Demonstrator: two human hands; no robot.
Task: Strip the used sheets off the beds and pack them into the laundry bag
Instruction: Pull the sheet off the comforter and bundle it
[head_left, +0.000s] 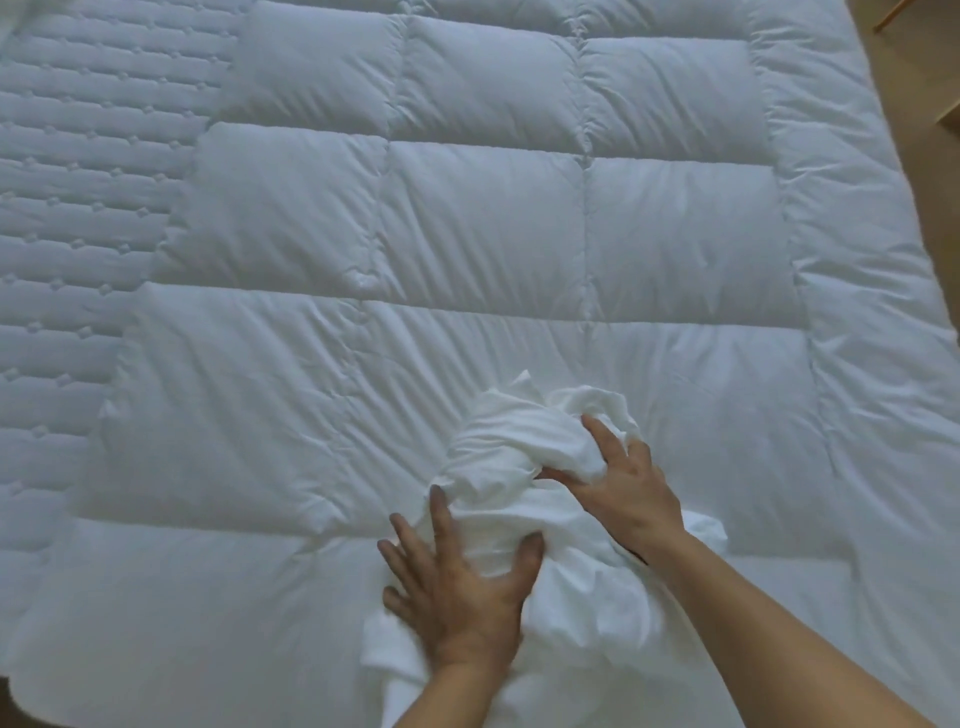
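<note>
White sheet (519, 452) bunched on the duvet (467, 234).
Left grip (457, 587) lay flat, fingers spread, pressing the sheet down; right grip (623, 483) clenched a fold. Gathering seemed in hand; next, the whole wad needed lifting toward a laundry bag, unseen.

Bare forearms (753, 623), a thin dark band (640, 558) behind the right hand (628, 499)

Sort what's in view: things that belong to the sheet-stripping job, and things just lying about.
Job: bunched white sheet; left hand pressing it; right hand gripping it.
Just there: quilted duvet under it; mattress pad at left; floor at right.
</note>
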